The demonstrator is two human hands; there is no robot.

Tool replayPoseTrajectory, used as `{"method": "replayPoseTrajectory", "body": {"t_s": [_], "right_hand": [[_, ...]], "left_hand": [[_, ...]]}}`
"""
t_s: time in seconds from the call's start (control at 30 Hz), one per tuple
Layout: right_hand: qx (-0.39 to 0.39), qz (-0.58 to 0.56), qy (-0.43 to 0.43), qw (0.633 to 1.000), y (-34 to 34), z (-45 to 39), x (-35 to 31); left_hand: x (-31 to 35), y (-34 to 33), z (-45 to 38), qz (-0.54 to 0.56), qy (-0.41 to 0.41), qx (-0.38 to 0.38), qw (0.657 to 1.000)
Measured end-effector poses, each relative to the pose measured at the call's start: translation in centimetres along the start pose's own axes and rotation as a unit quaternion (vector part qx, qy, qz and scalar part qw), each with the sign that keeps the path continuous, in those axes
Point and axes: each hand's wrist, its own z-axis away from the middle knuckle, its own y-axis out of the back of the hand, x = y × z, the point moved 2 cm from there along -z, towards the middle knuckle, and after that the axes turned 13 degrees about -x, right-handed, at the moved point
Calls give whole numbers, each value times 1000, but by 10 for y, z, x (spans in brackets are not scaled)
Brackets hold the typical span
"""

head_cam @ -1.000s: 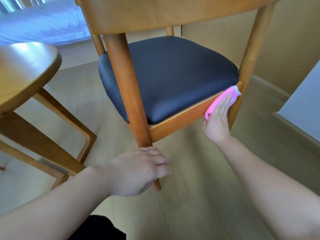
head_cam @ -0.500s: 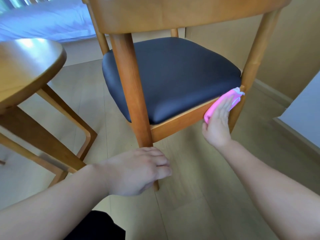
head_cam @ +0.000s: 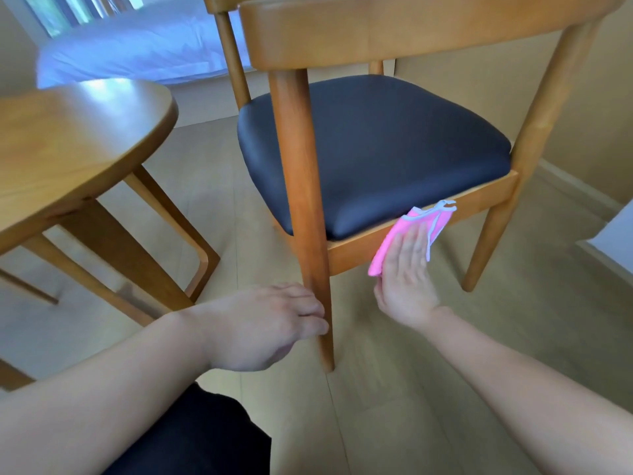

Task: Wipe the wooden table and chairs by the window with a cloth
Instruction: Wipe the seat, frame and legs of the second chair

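Observation:
A wooden chair (head_cam: 298,173) with a dark padded seat (head_cam: 373,149) stands in front of me, its back toward the camera. My right hand (head_cam: 406,272) presses a pink cloth (head_cam: 421,224) flat against the wooden rail under the seat, fingers straight. My left hand (head_cam: 267,323) curls around the lower part of the chair's near left leg. The round wooden table (head_cam: 72,142) is at the left, apart from both hands.
A second chair's back (head_cam: 229,46) shows behind the first. White bedding (head_cam: 137,46) lies by the window at the back. A wall and skirting board (head_cam: 575,190) run along the right. Pale wood floor (head_cam: 411,389) surrounds the chair legs.
My right hand has slid the pink cloth leftward along the seat rail, away from the right leg toward the middle. My left hand stays on the near leg.

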Motion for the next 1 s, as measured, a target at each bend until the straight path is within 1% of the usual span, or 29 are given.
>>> {"method": "replayPoseTrajectory", "body": {"t_s": [0.03, 0.1, 0.13, 0.17, 0.2, 0.23, 0.27, 0.37, 0.43, 0.47, 0.53, 0.6, 0.7, 0.83, 0.93, 1.0], "right_hand": [[-30, -4, 2, 1000, 1, 0, -5], [-56, -12, 36, 998, -1, 5, -17], [-40, -11, 68, 997, -4, 6, -26], [-26, 15, 111, 993, -7, 8, -34], [4, 50, 156, 987, -12, 11, -42], [41, 76, 185, 979, -18, 13, -48], [60, 85, 205, 973, -22, 15, -53], [91, 93, 220, 967, -24, 15, -60], [101, 119, 242, 958, -22, 14, -60], [116, 128, 258, 951, -19, 13, -61], [179, 134, 300, 927, -11, 13, -64], [209, 148, 336, 906, -1, 11, -66], [182, 227, 373, 881, 24, 3, -62], [155, 309, 409, 844, 61, -1, -55], [151, 353, 421, 821, 98, -7, -54], [166, 378, 420, 808, 127, -11, -56]], "left_hand": [[-3, -2, 4, -9, -1, 9, 1000], [-9, -8, 6, -3, 2, 22, 1000], [-10, -11, 6, -11, 4, 21, 1000], [-11, -13, 7, -8, 11, 23, 1000], [-14, -16, 9, -6, 12, 28, 1000], [-17, -17, 12, -2, 20, 28, 999], [-18, -19, 14, 0, 28, 26, 999], [-21, -25, 19, 0, 36, 25, 999], [-23, -27, 22, 5, 43, 23, 999], [-24, -27, 24, 6, 43, 26, 999], [-26, -28, 29, 8, 48, 28, 998], [-28, -30, 34, 7, 53, 29, 998], [-29, -32, 41, 21, 63, 26, 997], [-31, -32, 51, 34, 72, 47, 996], [-31, -32, 56, 34, 72, 67, 995], [-31, -28, 58, 38, 80, 71, 994]]}}
